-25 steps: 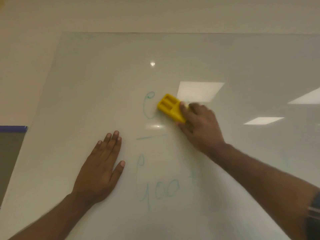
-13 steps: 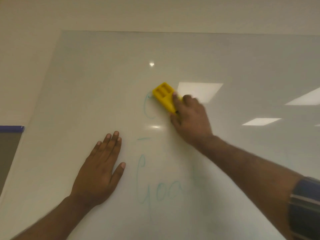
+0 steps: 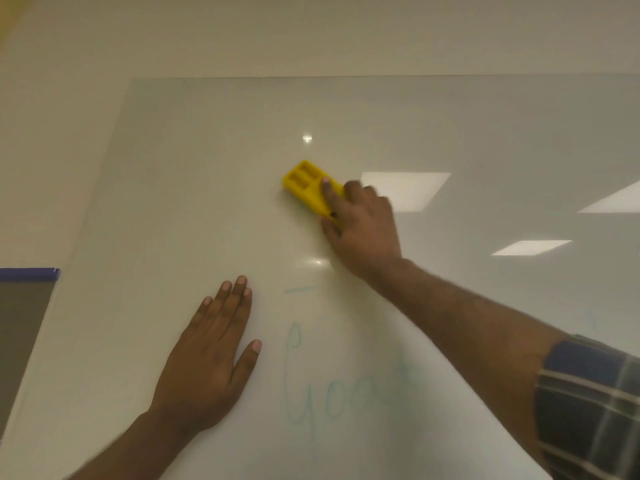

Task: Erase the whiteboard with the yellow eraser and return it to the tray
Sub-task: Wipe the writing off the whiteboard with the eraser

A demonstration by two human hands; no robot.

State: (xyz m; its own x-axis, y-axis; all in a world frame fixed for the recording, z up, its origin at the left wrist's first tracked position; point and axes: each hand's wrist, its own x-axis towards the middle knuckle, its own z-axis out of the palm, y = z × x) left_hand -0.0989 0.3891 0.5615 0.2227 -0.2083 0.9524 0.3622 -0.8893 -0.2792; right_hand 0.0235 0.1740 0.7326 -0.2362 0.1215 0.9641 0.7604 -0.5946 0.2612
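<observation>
The yellow eraser (image 3: 306,186) lies flat against the glossy whiteboard (image 3: 194,188), up near the board's middle. My right hand (image 3: 360,226) grips its lower right end, one finger laid along its top and the thumb under its edge. Flat on the board at the lower left, my left hand (image 3: 211,358) rests with straight fingers and holds nothing. Faint teal writing (image 3: 332,382) remains below the eraser, with a short teal dash (image 3: 298,290) above it. No tray is in view.
A beige wall (image 3: 311,36) surrounds the board above and to the left. A dark panel with a blue strip (image 3: 27,274) on top sits at the left edge. Ceiling lights reflect on the board's right half (image 3: 401,188).
My right hand has slid the eraser up and to the left over the teal letter that stood there, and that letter is gone. My left hand has stayed in place.
</observation>
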